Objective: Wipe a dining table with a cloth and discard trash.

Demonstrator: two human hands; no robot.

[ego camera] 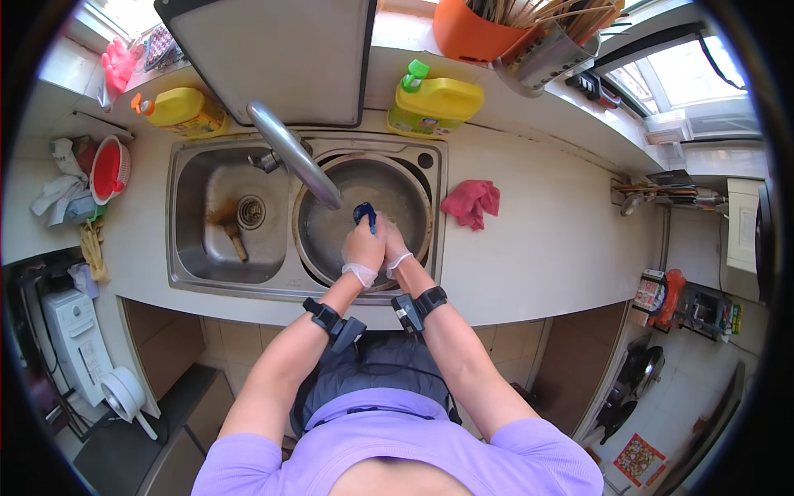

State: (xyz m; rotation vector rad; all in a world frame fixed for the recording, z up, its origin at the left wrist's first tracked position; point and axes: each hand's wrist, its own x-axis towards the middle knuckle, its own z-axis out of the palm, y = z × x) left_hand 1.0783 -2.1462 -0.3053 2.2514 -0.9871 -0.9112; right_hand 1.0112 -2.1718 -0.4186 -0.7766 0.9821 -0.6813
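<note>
Both hands meet over a large round metal basin [329,248] set in the right bowl of the sink. My left hand [361,249], in a clear disposable glove, grips a dark blue cloth-like item [365,212]. Pressed against its right side is my right hand [396,240], gloved likewise, its fingers partly hidden and blurred. The basin's inside looks wet, with cloudy water at the bottom. A chrome faucet [294,155] arches over the basin, its spout just above and left of the blue item.
In the left sink bowl [205,180] a brush-like tool [234,239] lies near the drain. Yellow detergent bottles [437,99] and a white cutting board [273,56] stand behind the sink. A red cloth [472,203] lies on the right counter. An orange utensil holder [474,31] stands on the sill.
</note>
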